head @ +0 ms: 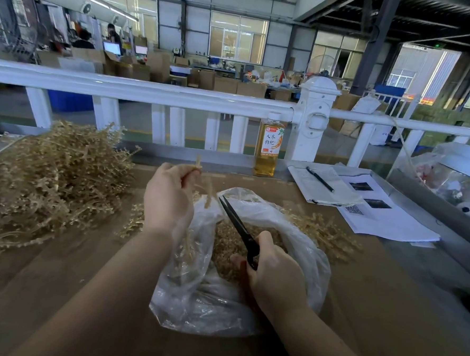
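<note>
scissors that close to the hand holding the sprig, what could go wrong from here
1. The scissors point at the sprig close to the left hand that pinches it; a hasty snip might nick a finger.
2. The blades lie over the slack bag; they could snag the plastic, or cut pieces might miss its mouth.

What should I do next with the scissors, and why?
Probably ease the scissors onto the tan sprig and snip. The left hand pinches the sprig above the open plastic bag, the right hand holds the blade tips beside it, and cut pieces lie in the bag below.
</note>
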The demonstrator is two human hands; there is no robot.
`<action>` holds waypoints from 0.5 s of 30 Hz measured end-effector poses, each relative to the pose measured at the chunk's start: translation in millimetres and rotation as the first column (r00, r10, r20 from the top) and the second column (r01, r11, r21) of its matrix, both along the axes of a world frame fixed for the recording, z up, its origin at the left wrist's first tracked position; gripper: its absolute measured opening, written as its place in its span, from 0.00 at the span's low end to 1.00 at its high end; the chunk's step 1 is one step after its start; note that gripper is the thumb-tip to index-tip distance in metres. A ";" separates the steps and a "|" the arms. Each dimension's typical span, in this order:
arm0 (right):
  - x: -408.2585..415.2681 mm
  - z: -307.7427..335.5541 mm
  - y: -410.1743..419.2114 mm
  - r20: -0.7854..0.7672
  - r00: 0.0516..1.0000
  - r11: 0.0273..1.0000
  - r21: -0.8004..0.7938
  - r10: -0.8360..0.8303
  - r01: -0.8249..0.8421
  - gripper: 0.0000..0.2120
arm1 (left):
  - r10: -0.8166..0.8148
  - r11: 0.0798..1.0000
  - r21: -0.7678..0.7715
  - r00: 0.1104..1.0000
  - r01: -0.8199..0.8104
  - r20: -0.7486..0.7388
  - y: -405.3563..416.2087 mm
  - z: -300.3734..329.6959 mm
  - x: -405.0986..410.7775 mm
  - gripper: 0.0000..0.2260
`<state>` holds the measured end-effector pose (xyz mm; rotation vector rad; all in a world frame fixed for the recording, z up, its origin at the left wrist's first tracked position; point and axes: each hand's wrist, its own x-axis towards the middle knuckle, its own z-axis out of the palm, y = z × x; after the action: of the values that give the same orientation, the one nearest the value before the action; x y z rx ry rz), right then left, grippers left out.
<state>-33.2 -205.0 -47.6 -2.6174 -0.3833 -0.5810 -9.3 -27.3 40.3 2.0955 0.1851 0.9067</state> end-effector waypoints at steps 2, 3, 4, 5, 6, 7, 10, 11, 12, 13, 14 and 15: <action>1.2 -0.3 1.1 -0.005 1.000 1.000 -0.008 -0.005 0.005 0.16 | -0.005 1.000 0.029 0.999 0.004 0.038 0.2 6.8 0.8 0.12; 1.6 -0.6 1.8 -0.007 1.000 1.000 -0.015 -0.006 0.006 0.16 | -0.012 0.999 0.038 0.999 0.011 0.044 -0.5 9.5 1.3 0.12; 2.1 -0.8 2.5 -0.008 1.000 1.000 -0.024 -0.008 0.007 0.16 | -0.023 0.999 0.037 0.999 0.022 0.042 -1.8 11.7 2.1 0.11; 2.6 -1.0 2.9 -0.011 1.000 0.999 -0.030 -0.011 0.010 0.17 | -0.038 0.999 0.018 0.999 0.038 0.032 -4.2 13.3 2.8 0.11; 2.9 -1.1 3.0 -0.012 1.000 0.999 -0.033 -0.013 0.013 0.17 | -0.059 0.998 -0.023 0.998 0.060 0.015 -7.5 14.5 3.4 0.10; 3.2 -0.9 3.2 -0.015 1.000 0.999 -0.034 -0.015 0.015 0.17 | -0.088 0.993 -0.079 0.996 0.087 -0.004 -11.8 15.2 3.3 0.09; 2.6 -1.6 3.6 -0.005 1.000 0.999 -0.041 -0.014 0.013 0.19 | -0.182 0.964 -0.206 0.983 0.170 -0.038 -25.3 13.5 6.0 0.07; 2.2 -1.8 3.9 -0.002 1.000 0.999 -0.041 -0.011 0.011 0.19 | -0.201 0.958 -0.217 0.979 0.187 -0.043 -29.5 12.6 7.9 0.08; 2.2 -2.1 4.2 0.003 1.000 0.999 -0.040 -0.008 0.009 0.20 | -0.220 0.953 -0.223 0.974 0.204 -0.051 -33.4 11.6 10.4 0.09; 1.9 -1.7 4.5 0.002 1.000 0.999 -0.041 -0.008 0.008 0.21 | -0.243 0.947 -0.234 0.968 0.222 -0.066 -37.6 10.3 13.0 0.10; 2.4 -2.1 4.6 0.005 1.000 0.999 -0.038 -0.008 0.008 0.22 | -0.273 0.936 -0.253 0.958 0.244 -0.086 -42.1 8.8 16.1 0.11; 2.7 -2.5 4.6 0.008 1.000 0.999 -0.038 -0.011 0.012 0.23 | -0.312 0.921 -0.281 0.944 0.272 -0.108 -47.3 7.6 18.7 0.12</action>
<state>-30.5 -200.4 -50.1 -2.6562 -0.3857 -0.5932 9.4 -74.6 47.9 1.8794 0.0620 0.5132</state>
